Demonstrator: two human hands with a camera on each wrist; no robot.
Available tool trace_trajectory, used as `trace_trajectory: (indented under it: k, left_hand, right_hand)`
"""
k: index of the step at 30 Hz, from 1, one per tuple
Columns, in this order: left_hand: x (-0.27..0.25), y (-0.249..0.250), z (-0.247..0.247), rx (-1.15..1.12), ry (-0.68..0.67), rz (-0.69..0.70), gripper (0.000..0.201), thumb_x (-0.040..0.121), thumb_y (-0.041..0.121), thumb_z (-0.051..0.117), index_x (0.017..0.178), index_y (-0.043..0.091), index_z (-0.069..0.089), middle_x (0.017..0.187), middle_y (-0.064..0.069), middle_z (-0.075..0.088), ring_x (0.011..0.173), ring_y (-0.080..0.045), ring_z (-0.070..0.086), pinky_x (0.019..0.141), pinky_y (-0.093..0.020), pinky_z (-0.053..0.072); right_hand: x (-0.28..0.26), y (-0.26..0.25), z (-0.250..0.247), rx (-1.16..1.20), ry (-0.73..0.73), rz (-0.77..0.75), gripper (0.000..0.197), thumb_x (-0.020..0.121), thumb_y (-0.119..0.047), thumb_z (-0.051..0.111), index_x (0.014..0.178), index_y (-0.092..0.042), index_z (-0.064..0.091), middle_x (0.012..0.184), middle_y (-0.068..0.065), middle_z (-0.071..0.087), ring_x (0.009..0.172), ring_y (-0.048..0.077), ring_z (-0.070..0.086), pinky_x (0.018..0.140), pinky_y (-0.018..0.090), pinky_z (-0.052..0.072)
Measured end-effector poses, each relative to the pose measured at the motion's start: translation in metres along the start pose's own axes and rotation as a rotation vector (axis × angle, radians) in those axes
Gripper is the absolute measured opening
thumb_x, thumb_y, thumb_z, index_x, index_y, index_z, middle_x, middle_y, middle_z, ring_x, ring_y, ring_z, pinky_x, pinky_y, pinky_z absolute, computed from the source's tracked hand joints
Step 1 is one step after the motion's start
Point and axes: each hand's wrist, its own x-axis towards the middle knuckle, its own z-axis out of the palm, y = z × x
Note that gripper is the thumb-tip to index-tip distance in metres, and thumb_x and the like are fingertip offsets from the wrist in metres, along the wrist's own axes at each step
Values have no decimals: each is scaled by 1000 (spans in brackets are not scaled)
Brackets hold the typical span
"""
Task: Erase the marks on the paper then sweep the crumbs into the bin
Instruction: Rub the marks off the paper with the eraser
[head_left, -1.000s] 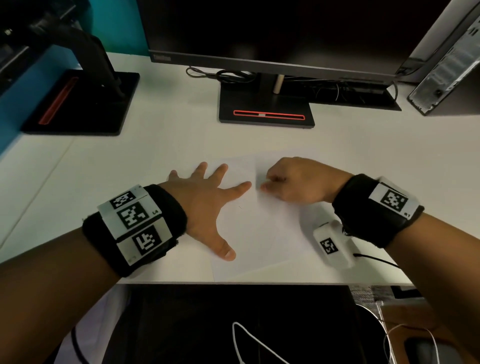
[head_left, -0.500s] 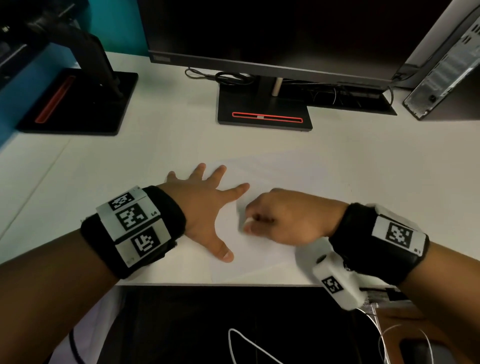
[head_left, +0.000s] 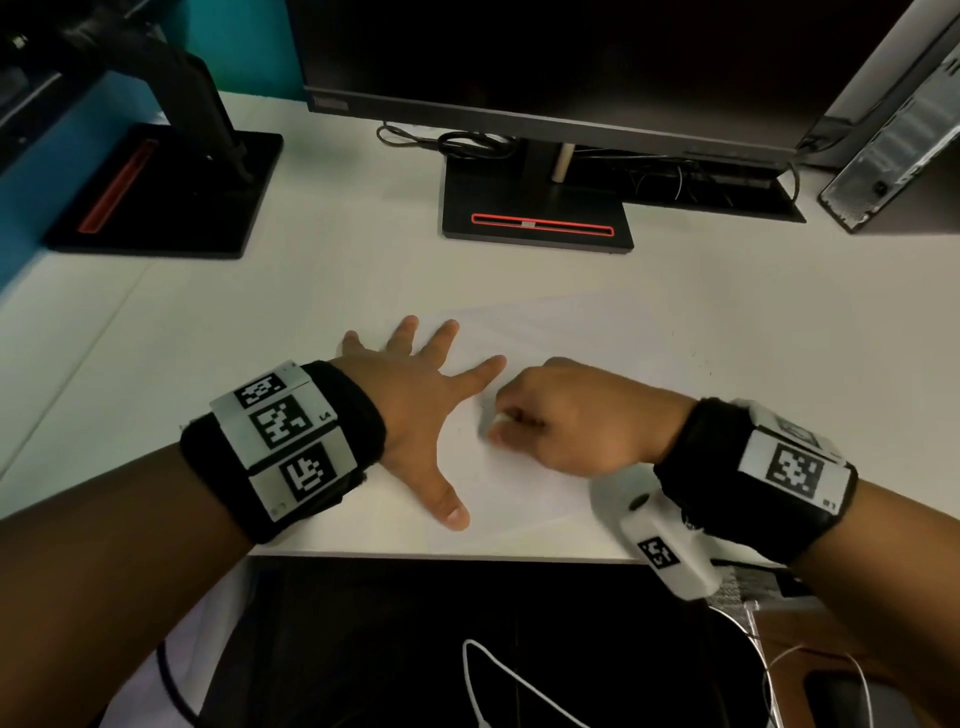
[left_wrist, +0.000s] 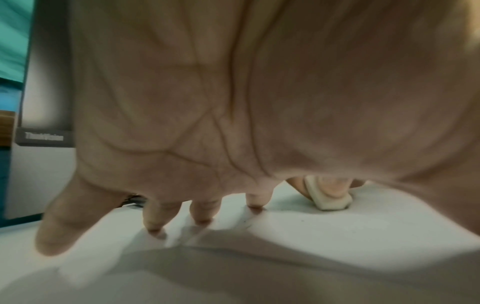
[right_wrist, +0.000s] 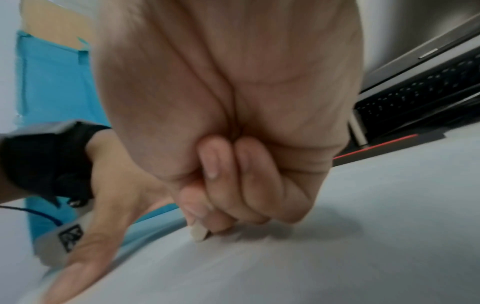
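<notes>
At the far left of the white desk (head_left: 218, 364) stands a black monitor arm base (head_left: 156, 192) with a red strip, and further right the central monitor stand (head_left: 537, 208) under a dark screen, with a silver computer case (head_left: 893, 135) at the far right edge. Nearer the person, the left hand (head_left: 415, 410) lies flat with its fingers straight and spread, pressing down the left part of the paper (head_left: 545, 338) and gripping nothing; the left wrist view shows its fingertips (left_wrist: 201, 214) touching the sheet. The paper is a plain white sheet lying askew near the front edge of the desk, hard to tell from the desk top, flat as far as can be seen. Just right of the left index finger, the right hand (head_left: 566, 415) is curled into a fist, pinching a small pale eraser (head_left: 501, 417) whose lower end touches the paper; the right wrist view shows the eraser (right_wrist: 198, 233) poking out below the thumb and bent fingers. The erasing step looks to be under way and not finished: no clear pencil marks can be made out under the hands, though that area is blurred. A few tiny dark specks lie on the sheet near the left fingertips and by its right edge, most likely eraser crumbs (left_wrist: 245, 221). Sweeping them up is left to do, and no bin shows in any view, so it cannot be told where it stands.
</notes>
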Motion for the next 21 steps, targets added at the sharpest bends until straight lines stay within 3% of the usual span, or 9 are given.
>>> trace_trajectory:
  k: [5,10,14,17,19,21]
  left_hand:
    - [1,-1,3,9,19,13,150,41,93,69,140,56,-36,159,-1,-39,148,-38,-27,113,-74,3]
    - [0,-1,2,-2,5,2,149,42,92,71,139,57,-37,158,1,-40,148,-37,-28,113,-74,3]
    - [2,-1,3,9,11,9,149,42,93,69,139,56,-37,158,0,-40,148,-37,-28,113,-74,5]
    - [1,-1,3,-3,2,0,149,42,92,70,139,56,-37,158,1,-41,148,-36,-29,113,-73,3]
    - [1,-1,2,-15,-2,0,149,41,93,70,139,57,-37,157,1,-41,147,-36,-30,113,-73,1]
    - [1,-1,3,-11,-1,3,149,41,93,70,139,57,-37,157,0,-41,148,-37,-29,112,-73,2]
  right_hand:
    - [-9,-23,16,41,-99,-97,37,102,-28,51,66,-19,53,55,-5,49,56,2,50,54,13,34]
    - [-2,-7,8,49,2,-6,39,102,-28,49,70,-5,54,64,9,56,54,12,44,55,22,34]
    - [-8,-20,18,37,-84,-73,37,102,-31,49,72,-11,57,63,1,55,57,10,48,57,19,36]
    - [-5,6,-2,-30,-22,59,41,102,-36,49,65,-19,48,64,-4,50,59,9,46,64,29,34]
    - [-3,11,-5,-70,34,102,40,102,-33,49,66,-16,47,66,-3,51,59,9,45,64,29,33]
    - [-2,-5,6,-38,14,37,37,101,-29,49,68,-13,52,65,1,54,57,10,45,61,26,33]
